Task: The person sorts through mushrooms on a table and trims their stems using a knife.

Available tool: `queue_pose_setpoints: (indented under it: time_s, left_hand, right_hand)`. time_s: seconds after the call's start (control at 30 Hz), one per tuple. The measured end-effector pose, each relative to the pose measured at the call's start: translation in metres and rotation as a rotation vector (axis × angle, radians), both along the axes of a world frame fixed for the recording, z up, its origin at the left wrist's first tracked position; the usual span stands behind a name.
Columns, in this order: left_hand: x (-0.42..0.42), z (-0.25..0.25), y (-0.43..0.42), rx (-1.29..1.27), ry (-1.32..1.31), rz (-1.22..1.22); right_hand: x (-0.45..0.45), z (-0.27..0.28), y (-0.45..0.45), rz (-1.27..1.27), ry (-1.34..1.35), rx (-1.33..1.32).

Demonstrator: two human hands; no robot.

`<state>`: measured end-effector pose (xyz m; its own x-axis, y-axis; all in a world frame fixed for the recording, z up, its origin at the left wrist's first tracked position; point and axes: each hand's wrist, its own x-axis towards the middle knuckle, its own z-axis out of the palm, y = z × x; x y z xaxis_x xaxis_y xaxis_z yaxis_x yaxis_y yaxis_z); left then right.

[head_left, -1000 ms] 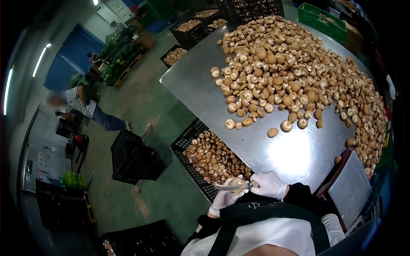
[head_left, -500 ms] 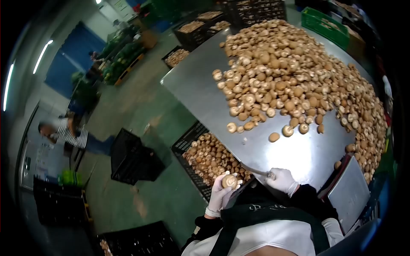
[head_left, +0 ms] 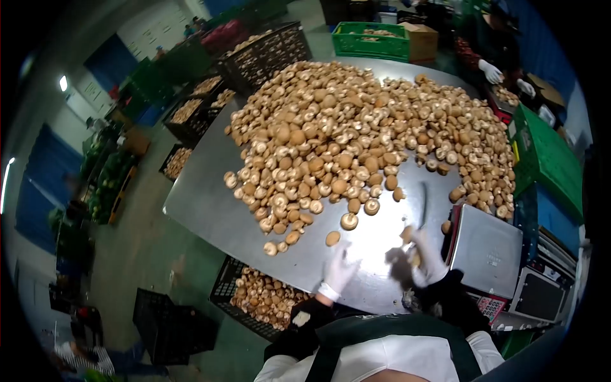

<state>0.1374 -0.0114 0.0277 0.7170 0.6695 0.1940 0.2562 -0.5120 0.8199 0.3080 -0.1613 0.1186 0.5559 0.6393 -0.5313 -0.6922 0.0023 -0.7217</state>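
My left hand (head_left: 340, 270), in a white glove, is over the steel table (head_left: 305, 254) with its fingers stretched forward and blurred. No mushroom shows in it, and a single brown-capped mushroom (head_left: 333, 238) lies just beyond the fingertips. My gloved right hand (head_left: 429, 258) is smeared by motion, closed around a knife whose thin dark blade (head_left: 424, 197) points away from me. A blurred mushroom (head_left: 407, 234) appears beside its fingers; whether they touch cannot be made out. A large heap of mushrooms (head_left: 331, 134) covers the far part of the table.
A black crate (head_left: 223, 283) of mushrooms stands below the table's left edge. To the right are a scale (head_left: 487, 248) and a green crate (head_left: 547, 159). Another green crate (head_left: 371, 44) stands at the back. A co-worker's gloved hands (head_left: 491, 72) show at far right.
My view has turned right. The mushroom held in my left hand is gone from it, and that hand has moved from above the crate to the table. The knife has swung to point away from me.
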Motion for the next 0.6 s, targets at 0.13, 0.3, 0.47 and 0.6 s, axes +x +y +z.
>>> queue_pose_setpoints:
  time_s: [0.13,0.3,0.47,0.6]
  left_hand:
    - [0.047,-0.008,0.051,0.466,0.269,0.145]
    - [0.077,-0.036,0.074,0.466,0.514,0.078]
    - [0.073,-0.035,0.073,0.433,0.310,0.001]
    - [0.059,-0.015,0.060,-0.207,-0.081,0.006]
  right_hand:
    - [0.147,-0.038,-0.036,-0.396,0.021,0.358]
    - [0.170,-0.008,-0.032,-0.400,-0.381,0.010]
    - [0.202,-0.048,0.001,-0.135,-0.647,-0.306]
    - [0.253,-0.104,0.046,-0.093,-1.052,-0.527]
